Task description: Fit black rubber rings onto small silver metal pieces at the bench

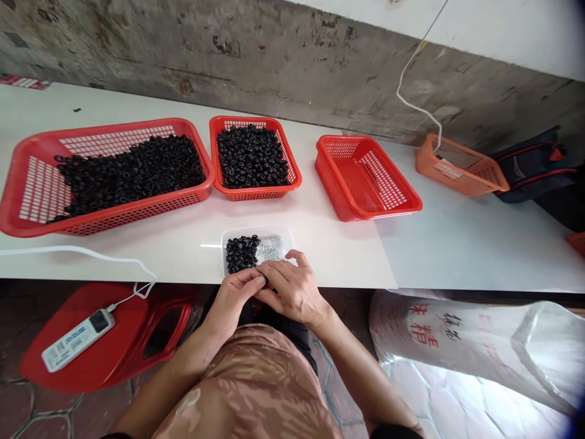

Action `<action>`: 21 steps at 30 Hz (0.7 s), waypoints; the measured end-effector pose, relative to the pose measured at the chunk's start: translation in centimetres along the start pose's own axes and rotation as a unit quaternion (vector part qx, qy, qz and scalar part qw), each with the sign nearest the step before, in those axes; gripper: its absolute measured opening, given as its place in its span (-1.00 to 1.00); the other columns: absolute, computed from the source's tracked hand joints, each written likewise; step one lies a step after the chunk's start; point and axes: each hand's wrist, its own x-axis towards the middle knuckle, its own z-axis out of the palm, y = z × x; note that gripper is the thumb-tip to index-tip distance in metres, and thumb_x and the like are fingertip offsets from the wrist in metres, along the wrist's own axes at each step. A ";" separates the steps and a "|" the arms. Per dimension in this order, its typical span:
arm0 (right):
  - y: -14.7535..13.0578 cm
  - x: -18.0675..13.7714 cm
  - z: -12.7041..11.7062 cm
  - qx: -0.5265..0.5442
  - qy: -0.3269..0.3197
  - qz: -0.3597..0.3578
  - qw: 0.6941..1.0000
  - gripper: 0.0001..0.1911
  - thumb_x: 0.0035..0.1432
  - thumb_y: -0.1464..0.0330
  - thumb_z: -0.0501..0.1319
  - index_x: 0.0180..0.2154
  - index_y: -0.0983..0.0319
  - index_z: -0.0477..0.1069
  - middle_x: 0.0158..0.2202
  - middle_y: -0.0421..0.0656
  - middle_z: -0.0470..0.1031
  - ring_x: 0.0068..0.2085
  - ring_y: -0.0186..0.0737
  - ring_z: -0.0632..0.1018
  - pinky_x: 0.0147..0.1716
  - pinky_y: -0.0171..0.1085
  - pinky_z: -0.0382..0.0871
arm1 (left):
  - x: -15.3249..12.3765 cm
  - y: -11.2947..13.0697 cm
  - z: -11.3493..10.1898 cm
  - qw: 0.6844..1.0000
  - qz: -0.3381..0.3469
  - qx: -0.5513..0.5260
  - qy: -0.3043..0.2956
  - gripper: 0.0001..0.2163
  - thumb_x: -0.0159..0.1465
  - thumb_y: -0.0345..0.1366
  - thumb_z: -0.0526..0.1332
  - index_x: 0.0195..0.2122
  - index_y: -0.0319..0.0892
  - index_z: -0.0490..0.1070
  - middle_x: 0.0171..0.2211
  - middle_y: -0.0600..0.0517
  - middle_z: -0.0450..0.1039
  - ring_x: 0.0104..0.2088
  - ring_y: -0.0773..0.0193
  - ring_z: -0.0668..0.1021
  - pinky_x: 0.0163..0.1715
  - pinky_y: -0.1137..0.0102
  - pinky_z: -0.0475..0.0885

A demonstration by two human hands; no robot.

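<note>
Small black ring-like parts, loose and in hand, at a white worktop [338, 259].
Left to right: large red basket [137, 213] of black parts [150, 167]; below the worktop, red stool [103, 360] bearing a white handheld device [77, 341], cable attached; left hand [235, 299], grip closed on one small black piece [265, 281] at the worktop's near edge; smaller red basket [256, 192], likewise filled; shallow translucent tray [223, 250], black parts left, tiny silvery bits [271, 247] right; right hand [292, 289], fingers bent against the held piece, whether gripping cannot be told; another red basket [365, 183]; printed white sack [457, 341], below; orange basket [466, 174].
</note>
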 end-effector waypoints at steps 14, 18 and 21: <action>-0.6 -0.4 0.7 0.014 0.030 0.014 0.999 -0.69 0.35 0.33 0.15 0.06 0.34 0.41 -0.05 -0.01 0.63 -0.19 -0.18 0.64 0.05 -0.08 0.17 | -0.2 -0.3 0.8 0.998 0.028 -0.014 0.063 -0.86 0.16 -0.32 0.30 -0.53 -0.18 0.44 -0.50 0.09 0.39 -0.41 0.33 0.40 -0.37 0.49 0.31; -0.7 -0.4 0.8 0.022 0.056 0.012 0.998 -0.64 0.36 0.27 0.20 0.08 0.37 0.39 -0.05 0.00 0.62 -0.17 -0.18 0.64 0.04 -0.09 0.19 | -0.1 -0.5 0.5 0.998 0.029 -0.019 0.056 -0.87 0.19 -0.32 0.29 -0.50 -0.18 0.47 -0.47 0.09 0.42 -0.38 0.34 0.41 -0.34 0.50 0.32; -0.8 -0.6 1.0 0.012 0.068 0.005 0.998 -0.65 0.36 0.28 0.20 0.09 0.33 0.41 -0.04 -0.02 0.62 -0.16 -0.20 0.64 0.05 -0.10 0.21 | -0.1 -0.6 0.5 0.998 0.032 -0.027 0.053 -0.85 0.19 -0.31 0.30 -0.51 -0.19 0.46 -0.48 0.09 0.41 -0.38 0.35 0.39 -0.34 0.52 0.32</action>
